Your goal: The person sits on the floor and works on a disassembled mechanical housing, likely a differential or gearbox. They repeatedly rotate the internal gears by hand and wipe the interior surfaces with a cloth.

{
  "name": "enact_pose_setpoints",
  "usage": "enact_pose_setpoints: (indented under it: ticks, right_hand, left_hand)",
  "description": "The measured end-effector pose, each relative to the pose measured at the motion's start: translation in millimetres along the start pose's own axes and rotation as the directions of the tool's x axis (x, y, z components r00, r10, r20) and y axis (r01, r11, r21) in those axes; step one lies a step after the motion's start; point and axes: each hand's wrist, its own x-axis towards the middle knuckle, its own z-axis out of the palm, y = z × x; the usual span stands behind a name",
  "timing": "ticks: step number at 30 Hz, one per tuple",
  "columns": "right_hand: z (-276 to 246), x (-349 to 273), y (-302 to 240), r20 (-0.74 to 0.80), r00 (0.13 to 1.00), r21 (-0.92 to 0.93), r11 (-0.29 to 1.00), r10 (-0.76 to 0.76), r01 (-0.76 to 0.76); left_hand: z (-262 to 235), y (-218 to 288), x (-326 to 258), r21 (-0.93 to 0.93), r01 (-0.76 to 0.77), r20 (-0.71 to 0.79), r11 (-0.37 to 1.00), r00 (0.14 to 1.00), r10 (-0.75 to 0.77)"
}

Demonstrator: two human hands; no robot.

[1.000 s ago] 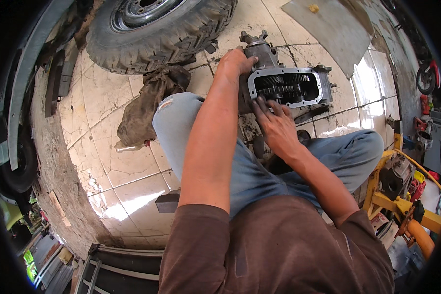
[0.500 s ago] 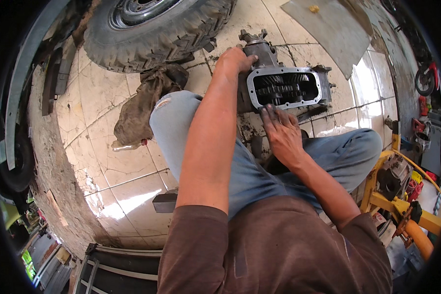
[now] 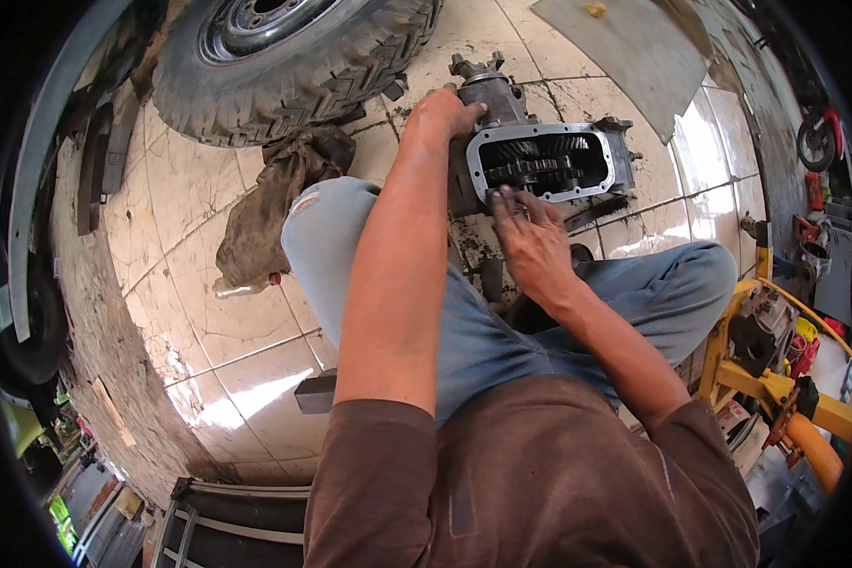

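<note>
The open gearbox (image 3: 540, 156) sat on the tiled floor (image 3: 208, 322) between the person's knees, which hemmed it in on both sides. A big tyre (image 3: 284, 66) and a dirty rag (image 3: 275, 204) blocked the left approach. Bare tiles lay open further left and beyond the gearbox. A yellow stand (image 3: 776, 379) crowded the right.

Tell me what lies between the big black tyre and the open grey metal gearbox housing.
Head view: the left hand, gripping the housing's left end beside the tyre.
</note>
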Motion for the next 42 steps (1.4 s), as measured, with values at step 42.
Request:
enact_pose_setpoints:
  ticks: [42]
  right_hand:
    - [19, -49, 132, -0.074, 0.889, 0.055, 0.892, 0.453, -0.450]
  left_hand:
    - [-6, 2, -5, -0.007, -0.052, -0.008, 0.999, 0.999, 0.052]
